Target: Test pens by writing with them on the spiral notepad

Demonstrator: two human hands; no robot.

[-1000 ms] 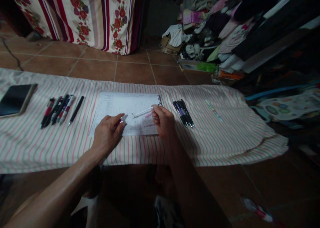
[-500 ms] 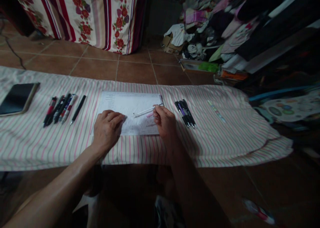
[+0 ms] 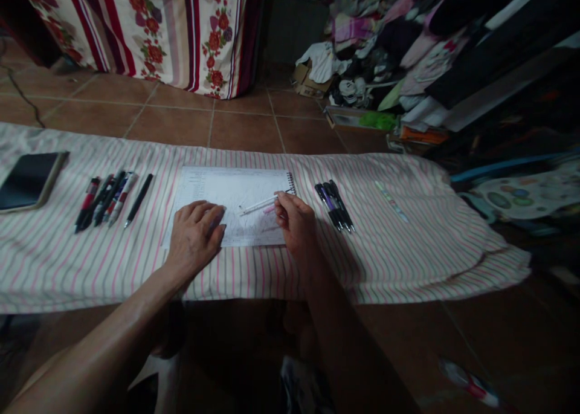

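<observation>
On the left of the notebook [image 3: 242, 181], the left hand [image 3: 194, 229] lies flatter than a second ago, any grip beneath hidden; over the notebook's right half, only the right hand [image 3: 295, 216] visibly pinches something, a white rod [image 3: 258, 206]

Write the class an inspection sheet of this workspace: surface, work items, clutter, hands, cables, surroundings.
Surface: striped cloth, slightly wrinkled.
Work items: spiral notebook, face up, with markings; slim white rod over it.
Clutter: left pen cluster, lone black pen, right pen cluster, patterned strip, dark-screened device.
Hands: left hand palm-down on the notebook; right hand pinching the slim white rod.
Cables: dark cable on the tiled floor, far left.
Surroundings: floral curtain, heaped clothes.
</observation>
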